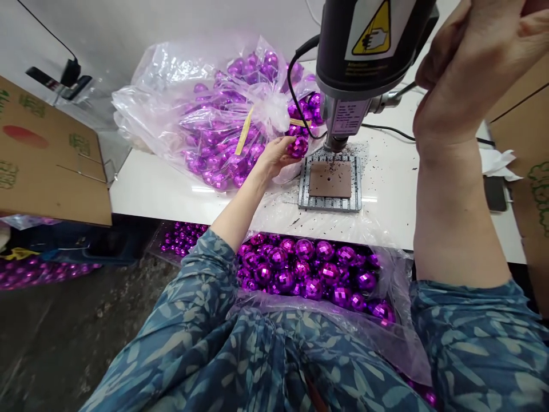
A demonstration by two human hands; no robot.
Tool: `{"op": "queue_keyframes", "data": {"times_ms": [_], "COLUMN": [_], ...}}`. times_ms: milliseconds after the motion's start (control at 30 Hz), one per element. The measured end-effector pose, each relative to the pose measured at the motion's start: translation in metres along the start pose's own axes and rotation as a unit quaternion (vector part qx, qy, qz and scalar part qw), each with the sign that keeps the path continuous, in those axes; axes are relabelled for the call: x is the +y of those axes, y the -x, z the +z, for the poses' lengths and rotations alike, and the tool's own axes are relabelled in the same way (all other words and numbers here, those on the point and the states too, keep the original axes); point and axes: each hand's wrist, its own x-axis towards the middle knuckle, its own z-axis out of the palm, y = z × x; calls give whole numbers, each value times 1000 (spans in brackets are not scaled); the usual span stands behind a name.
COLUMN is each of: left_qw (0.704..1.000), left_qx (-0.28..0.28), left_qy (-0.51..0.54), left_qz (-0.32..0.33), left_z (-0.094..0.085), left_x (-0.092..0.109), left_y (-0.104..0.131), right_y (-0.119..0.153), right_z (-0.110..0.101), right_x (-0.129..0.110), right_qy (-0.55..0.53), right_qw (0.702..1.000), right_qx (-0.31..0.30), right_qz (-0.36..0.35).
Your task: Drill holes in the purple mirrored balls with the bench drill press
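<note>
My left hand (278, 157) pinches a shiny purple faceted ball (297, 147) beside the opening of a clear plastic bag (158, 114) full of similar balls. Just right of that ball stands a drill press (360, 63), its bit above a brown square plate (330, 179) with a small hole, on a grey slotted base (303, 197). Dark shavings are scattered over the plate. My right hand (476, 74) is raised at the upper right, fingers curled beside the drill head; what it grips, if anything, is hidden.
Below the white table's (146, 183) front edge, an open plastic-lined container holds many purple balls (304, 269). Cardboard boxes stand at the left (55, 154) and right (523, 171). A black cable (295, 97) loops beside the drill. White tissue (500, 163) lies at the right.
</note>
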Motion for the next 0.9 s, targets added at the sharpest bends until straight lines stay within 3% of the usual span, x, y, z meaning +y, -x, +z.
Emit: {"op": "queue_keyframes", "data": {"times_ms": [100,233,400,767,900], "left_qw": [999,998,995,974,961], "left_qx": [-39,-63,-72,-92,-75], "left_qy": [17,29,6,-71,-122], "left_qz": [13,14,73,195,235], "left_z": [6,29,52,63,67], "left_x": [2,-1,-15,-43,-51], "left_y": [17,36,44,42,47], "right_y": [-4,-4,-1,-1,1], "right_z": [7,7,1,1,1], "right_x": [-2,-12,-22,-23,-27], "right_qy": [-44,-157,-199,-220,-193], "right_qw": [996,986,978,973,980], "right_qx": [76,59,63,63,56], "right_qz": [32,15,11,12,6]}}
